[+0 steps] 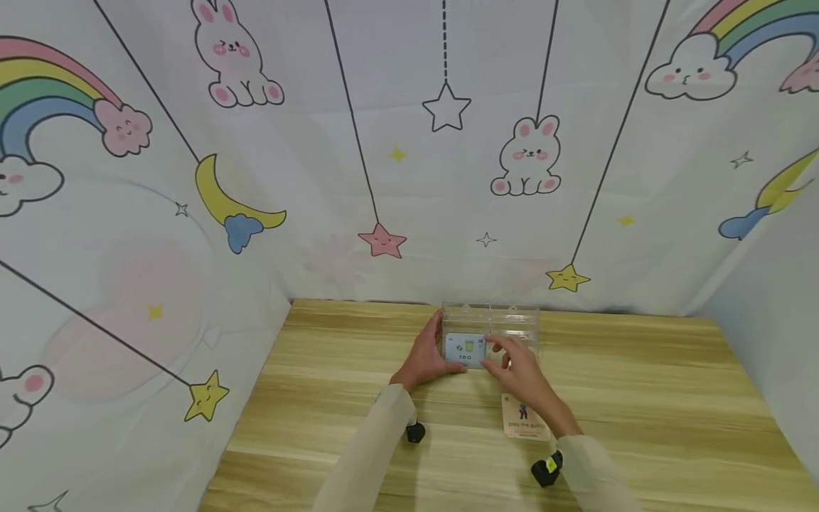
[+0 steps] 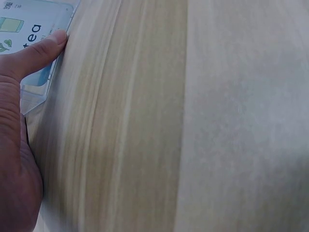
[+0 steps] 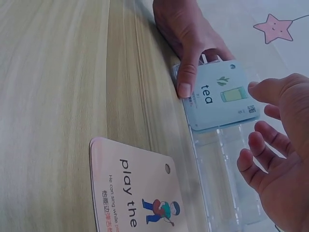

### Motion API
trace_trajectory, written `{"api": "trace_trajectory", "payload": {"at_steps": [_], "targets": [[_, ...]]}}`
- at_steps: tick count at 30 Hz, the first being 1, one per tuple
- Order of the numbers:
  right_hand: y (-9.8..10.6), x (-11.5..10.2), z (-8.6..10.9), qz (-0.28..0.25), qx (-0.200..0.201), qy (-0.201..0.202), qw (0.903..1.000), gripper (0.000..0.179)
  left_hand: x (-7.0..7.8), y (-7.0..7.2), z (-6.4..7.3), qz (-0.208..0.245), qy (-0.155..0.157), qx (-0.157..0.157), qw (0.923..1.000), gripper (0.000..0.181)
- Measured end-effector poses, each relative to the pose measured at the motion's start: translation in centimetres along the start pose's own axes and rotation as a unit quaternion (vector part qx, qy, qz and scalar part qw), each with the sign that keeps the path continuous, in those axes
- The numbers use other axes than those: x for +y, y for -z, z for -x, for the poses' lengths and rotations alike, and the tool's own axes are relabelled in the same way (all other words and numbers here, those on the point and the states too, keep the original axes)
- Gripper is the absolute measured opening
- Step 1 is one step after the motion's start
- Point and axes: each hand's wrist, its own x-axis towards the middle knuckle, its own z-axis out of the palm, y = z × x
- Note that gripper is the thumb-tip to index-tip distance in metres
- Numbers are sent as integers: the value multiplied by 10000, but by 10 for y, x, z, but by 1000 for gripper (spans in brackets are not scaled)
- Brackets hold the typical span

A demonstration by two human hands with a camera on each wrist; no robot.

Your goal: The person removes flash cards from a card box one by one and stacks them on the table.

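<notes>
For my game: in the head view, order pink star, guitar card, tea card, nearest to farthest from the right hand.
1. Tea card: just left of the right hand.
2. Guitar card: tabletop, below.
3. Pink star: backdrop, upper left.

Wood-grain table point(image 1: 640, 398): guitar card point(image 1: 520, 419), apparently plastic rack point(image 1: 512, 319).

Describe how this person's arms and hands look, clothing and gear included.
The left sleeve and the right sleeve are both long, plain and pale beige. The left hand and right hand wear no gloves. Small, dark gear shows near each wrist: the left black device and the right black device, which bears a yellow patch.
</notes>
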Motion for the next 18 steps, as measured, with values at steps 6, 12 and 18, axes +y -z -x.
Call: {"api": "trace_trajectory", "payload": {"at_steps": [6,12,18], "targets": [[-3,-2,0,41,12,-111,9999,47,0,0,0,65,17,-35,10000,131],[-3,-4,1,-29,1,-153,9999,42,0,1,1,24,-12,-46,10000,130],[-4,-6,3,-338,-32,-146,9993,37,0,1,2,35,2,-52,10000,130]]}}
